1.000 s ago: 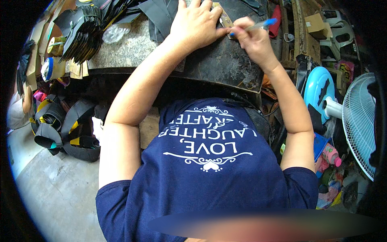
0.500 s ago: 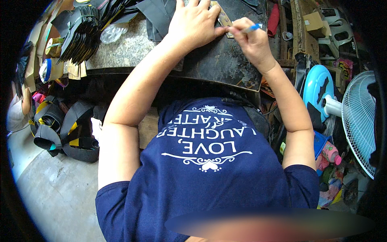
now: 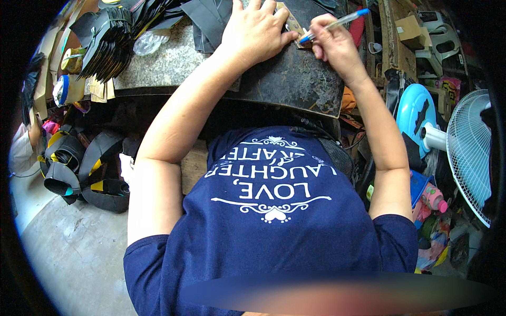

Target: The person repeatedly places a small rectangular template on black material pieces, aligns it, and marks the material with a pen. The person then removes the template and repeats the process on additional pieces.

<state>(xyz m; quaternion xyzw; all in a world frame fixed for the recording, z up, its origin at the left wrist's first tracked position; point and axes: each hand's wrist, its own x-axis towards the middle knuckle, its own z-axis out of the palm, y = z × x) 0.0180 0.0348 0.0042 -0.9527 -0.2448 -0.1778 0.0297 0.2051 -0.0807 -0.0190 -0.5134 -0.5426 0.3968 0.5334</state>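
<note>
My left hand point(image 3: 258, 34) lies flat on the work table, fingers spread, at the top of the view. Its thumb reaches the edge of a narrow tan strip point(image 3: 293, 23), which looks like a flat template. What lies under the palm is hidden. In my right hand point(image 3: 337, 50) is a clear pen with blue ends point(image 3: 348, 19), pinched between thumb and fingers. The pen slants up to the right, its lower end at the near end of the strip. Left of my left hand are dark grey flat pieces point(image 3: 205, 21).
On the table's left sits a bundle of black cut pieces point(image 3: 113, 39) beside a clear plastic bag point(image 3: 152, 42). Black rolled pieces point(image 3: 84, 171) lie on the floor. To the right stand a blue-and-white fan point(image 3: 466, 152) and a small cardboard box point(image 3: 412, 30).
The pen has swung so that it slants up to the right, with its lower end at the strip. My right hand has shifted slightly right; my left hand stays nearly in place.
</note>
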